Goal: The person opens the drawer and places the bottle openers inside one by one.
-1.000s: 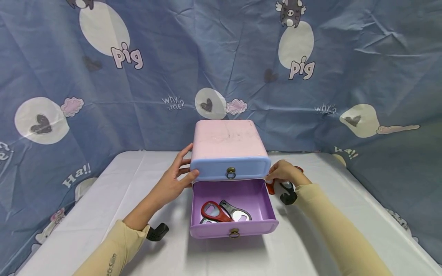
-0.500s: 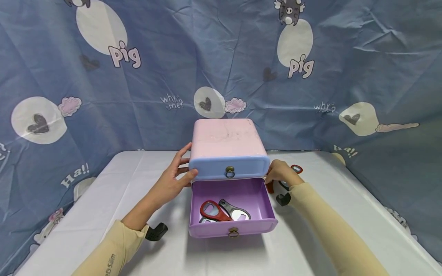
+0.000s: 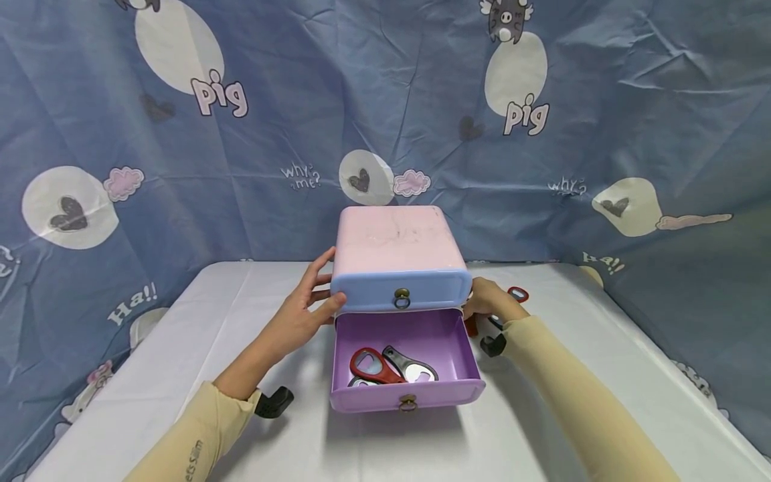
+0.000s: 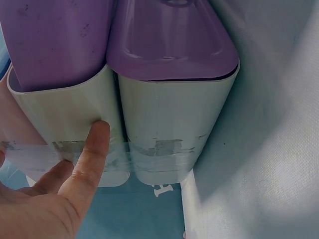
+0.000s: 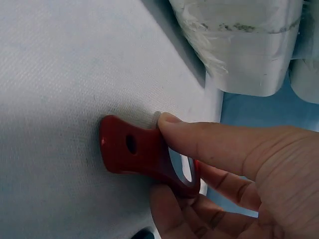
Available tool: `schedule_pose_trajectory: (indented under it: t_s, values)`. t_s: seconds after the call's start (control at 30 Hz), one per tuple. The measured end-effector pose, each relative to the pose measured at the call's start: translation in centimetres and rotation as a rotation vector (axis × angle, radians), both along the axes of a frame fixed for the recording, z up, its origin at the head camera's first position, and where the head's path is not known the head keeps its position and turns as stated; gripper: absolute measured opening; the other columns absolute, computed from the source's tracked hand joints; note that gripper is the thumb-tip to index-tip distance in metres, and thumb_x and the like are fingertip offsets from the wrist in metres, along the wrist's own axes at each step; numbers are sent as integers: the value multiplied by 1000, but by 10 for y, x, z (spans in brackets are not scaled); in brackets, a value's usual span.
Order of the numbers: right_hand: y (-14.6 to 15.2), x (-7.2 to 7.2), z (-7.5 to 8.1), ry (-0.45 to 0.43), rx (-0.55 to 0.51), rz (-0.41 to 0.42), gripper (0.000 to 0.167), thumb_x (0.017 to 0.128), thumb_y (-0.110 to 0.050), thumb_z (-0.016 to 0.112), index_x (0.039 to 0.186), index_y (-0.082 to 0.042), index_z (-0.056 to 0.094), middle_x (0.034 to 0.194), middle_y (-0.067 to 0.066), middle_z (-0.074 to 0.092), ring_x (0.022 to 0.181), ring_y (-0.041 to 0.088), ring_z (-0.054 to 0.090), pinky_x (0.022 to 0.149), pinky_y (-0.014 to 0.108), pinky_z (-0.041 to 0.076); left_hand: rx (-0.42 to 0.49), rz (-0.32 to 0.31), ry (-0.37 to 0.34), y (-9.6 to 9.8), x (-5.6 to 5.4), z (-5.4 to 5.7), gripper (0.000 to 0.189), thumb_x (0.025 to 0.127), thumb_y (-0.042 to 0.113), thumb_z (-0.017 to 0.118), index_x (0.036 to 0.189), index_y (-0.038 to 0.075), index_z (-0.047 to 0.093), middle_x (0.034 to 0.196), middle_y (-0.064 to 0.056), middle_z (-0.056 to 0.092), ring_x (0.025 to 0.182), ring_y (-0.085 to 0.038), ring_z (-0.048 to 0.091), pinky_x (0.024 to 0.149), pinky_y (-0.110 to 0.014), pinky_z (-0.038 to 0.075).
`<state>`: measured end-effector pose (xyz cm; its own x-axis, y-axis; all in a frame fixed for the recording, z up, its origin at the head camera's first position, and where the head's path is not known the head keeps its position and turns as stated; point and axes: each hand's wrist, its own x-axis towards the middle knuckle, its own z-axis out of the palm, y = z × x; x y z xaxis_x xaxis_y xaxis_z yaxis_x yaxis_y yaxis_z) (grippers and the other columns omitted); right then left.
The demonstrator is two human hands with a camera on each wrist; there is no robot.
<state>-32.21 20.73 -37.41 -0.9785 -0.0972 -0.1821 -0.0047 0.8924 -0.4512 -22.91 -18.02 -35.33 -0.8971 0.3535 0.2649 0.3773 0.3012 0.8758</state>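
A small pink drawer cabinet [image 3: 394, 234] stands on the table, its blue upper drawer [image 3: 361, 294] closed and its purple lower drawer [image 3: 361, 399] pulled out. Inside the purple drawer lie a red bottle opener [image 3: 393, 376], a dark grey one [image 3: 394, 355] and part of another beneath them. My left hand [image 3: 295, 323] rests against the cabinet's left side, fingers spread, thumb near the front corner. On the right, my right hand [image 3: 492, 299] pinches a second red bottle opener [image 5: 144, 160] by its ring end; in the right wrist view it lies close over the white cloth.
Beyond my right wrist lies another red-rimmed opener [image 3: 518, 293], with a dark one partly hidden under the wrist. Black wrist camera pieces [image 3: 274, 402] stick out by both sleeves. A blue patterned curtain [image 3: 271, 134] hangs behind the white table [image 3: 241, 294].
My right hand has shifted slightly and its wrist moved a little left, uncovering the red-rimmed opener behind it. The left hand and the open drawer stay as they were.
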Motion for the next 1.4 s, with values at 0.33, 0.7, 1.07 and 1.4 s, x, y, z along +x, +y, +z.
schedule_pose_trajectory:
  t_s: [0.33,0.7,1.07,1.4]
  values:
    - [6,5,3,11,-57,-14,48,80,-5,89,120,10,69,107,21,75,81,26,76,72,31,64,-7,8,-2,0,0,0,79,107,44,66,167,56,16,169,-19,35,150,-48,48,96,-53,63]
    - [21,14,17,-29,-194,9,38,92,1,76,128,12,71,118,27,75,73,7,72,76,30,66,-8,9,5,0,0,-1,79,107,43,66,167,56,16,169,-19,35,150,-48,48,96,-52,63]
    - [46,22,30,-40,-314,47,45,97,-1,73,138,15,63,109,19,77,79,8,74,75,31,64,5,-1,-5,2,0,-1,78,108,42,65,167,56,16,169,-19,36,150,-47,49,97,-54,63]
    - [50,41,48,10,-362,123,48,102,-5,68,144,15,58,124,29,75,91,13,76,80,29,64,5,-9,-4,-1,1,1,79,108,41,65,167,55,16,169,-19,36,150,-46,49,97,-52,63]
